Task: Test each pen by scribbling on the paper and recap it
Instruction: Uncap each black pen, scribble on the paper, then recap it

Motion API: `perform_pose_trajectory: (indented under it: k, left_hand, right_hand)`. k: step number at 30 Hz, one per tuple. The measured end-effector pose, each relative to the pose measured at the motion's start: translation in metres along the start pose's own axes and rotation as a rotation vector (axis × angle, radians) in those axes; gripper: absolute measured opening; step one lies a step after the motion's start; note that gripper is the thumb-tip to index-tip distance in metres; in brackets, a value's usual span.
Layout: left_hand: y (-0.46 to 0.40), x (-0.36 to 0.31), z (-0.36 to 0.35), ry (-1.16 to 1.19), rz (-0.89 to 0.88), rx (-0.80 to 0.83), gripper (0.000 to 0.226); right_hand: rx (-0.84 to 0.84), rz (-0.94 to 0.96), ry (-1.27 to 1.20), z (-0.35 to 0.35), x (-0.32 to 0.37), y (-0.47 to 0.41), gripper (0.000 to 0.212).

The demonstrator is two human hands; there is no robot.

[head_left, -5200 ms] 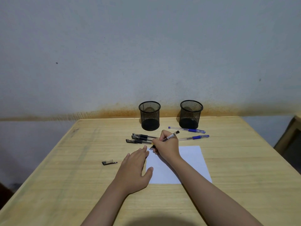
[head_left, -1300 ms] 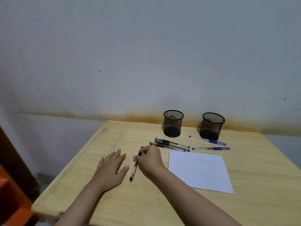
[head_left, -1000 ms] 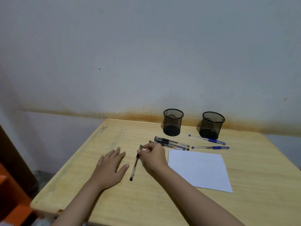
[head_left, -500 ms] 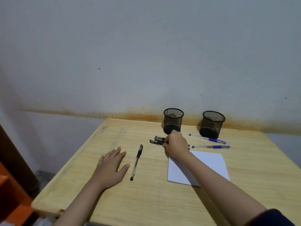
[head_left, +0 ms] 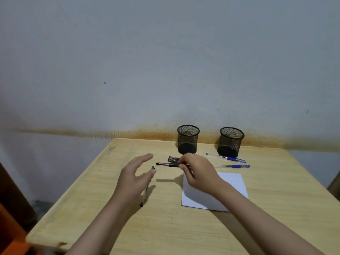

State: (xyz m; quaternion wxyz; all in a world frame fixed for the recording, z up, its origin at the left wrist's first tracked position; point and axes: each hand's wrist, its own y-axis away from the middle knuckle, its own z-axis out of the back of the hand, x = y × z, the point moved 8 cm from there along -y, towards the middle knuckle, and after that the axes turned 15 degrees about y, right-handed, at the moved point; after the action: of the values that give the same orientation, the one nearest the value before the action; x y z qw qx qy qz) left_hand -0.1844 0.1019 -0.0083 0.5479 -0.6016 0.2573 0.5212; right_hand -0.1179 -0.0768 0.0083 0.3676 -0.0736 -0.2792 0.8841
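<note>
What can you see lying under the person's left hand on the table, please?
A black pen lies on the table beneath the raised, open left hand. Its two ends show; the hand covers part of its barrel.

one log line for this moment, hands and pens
right hand: holds black pen | left hand: open, raised | tested pen: on table | paper: flat
</note>
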Motion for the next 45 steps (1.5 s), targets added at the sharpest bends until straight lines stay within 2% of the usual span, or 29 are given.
perform_pose_trajectory:
  k: [3,5,7,10,12,14,15,17,19,22,27,32,36,38,39,41,43,45]
  left_hand:
    - [-0.004,-0.023,-0.029,-0.015,-0.137,0.121,0.032]
    - [-0.007,-0.025,-0.039,0.020,-0.111,0.142,0.024]
    - [-0.007,-0.022,-0.044,0.037,-0.078,0.150,0.026]
    - [-0.008,-0.018,-0.045,0.076,-0.037,0.140,0.030]
    - [-0.007,-0.016,-0.043,0.153,0.011,0.111,0.030]
    - [-0.006,-0.018,-0.046,0.213,0.027,0.099,0.029]
    - [-0.005,-0.021,-0.049,0.234,0.027,0.102,0.028]
    - [-0.002,-0.025,-0.056,0.262,0.027,0.108,0.025]
    - [0.000,-0.026,-0.062,0.254,0.029,0.125,0.024]
    - [0.002,-0.023,-0.063,0.234,0.038,0.149,0.024]
    - [-0.001,-0.017,-0.046,0.254,0.054,0.158,0.034]
    - [-0.001,-0.017,-0.041,0.270,0.069,0.190,0.031]
    - [0.001,-0.022,-0.044,0.289,0.053,0.252,0.018]
    - [0.000,-0.021,-0.042,0.271,0.066,0.263,0.020]
    - [-0.003,-0.018,-0.034,0.261,0.068,0.237,0.024]
    - [-0.011,-0.003,0.005,0.237,0.077,0.075,0.030]
    - [-0.014,0.013,0.045,0.202,0.109,-0.082,0.020]
    - [-0.009,0.030,0.058,0.145,0.177,-0.138,0.014]
  right_hand:
    - [0.052,-0.040,-0.064,0.009,0.000,0.014,0.016]
    - [0.126,-0.105,-0.175,0.013,-0.003,0.021,0.013]
    - [0.224,-0.158,-0.347,0.019,-0.007,0.027,0.012]
    - [0.431,-0.214,-0.776,0.026,-0.010,0.036,0.019]
    - [0.494,-0.241,-1.101,0.031,-0.011,0.042,0.040]
    - [0.433,-0.271,-1.345,0.033,-0.011,0.043,0.055]
    - [0.367,-0.303,-1.408,0.031,-0.011,0.043,0.055]
    - [0.200,-0.415,-1.372,0.022,-0.011,0.043,0.041]
    - [0.037,-0.529,-1.222,0.013,-0.013,0.044,0.020]
    - [-0.116,-0.584,-1.117,0.011,-0.011,0.044,0.011]
    - [-0.158,-0.474,-0.997,0.021,0.005,0.041,0.014]
    - [-0.197,-0.462,-0.948,0.021,0.014,0.044,0.013]
    - [-0.245,-0.393,-0.771,0.026,0.022,0.048,0.014]
    - [-0.262,-0.386,-0.725,0.030,0.025,0.049,0.015]
    - [-0.303,-0.407,-0.737,0.036,0.021,0.052,0.016]
    - [-0.463,-0.465,-0.792,0.059,0.001,0.061,0.017]
    - [-0.592,-0.490,-0.792,0.084,-0.023,0.070,0.018]
    - [-0.564,-0.506,-0.779,0.088,-0.032,0.071,0.018]
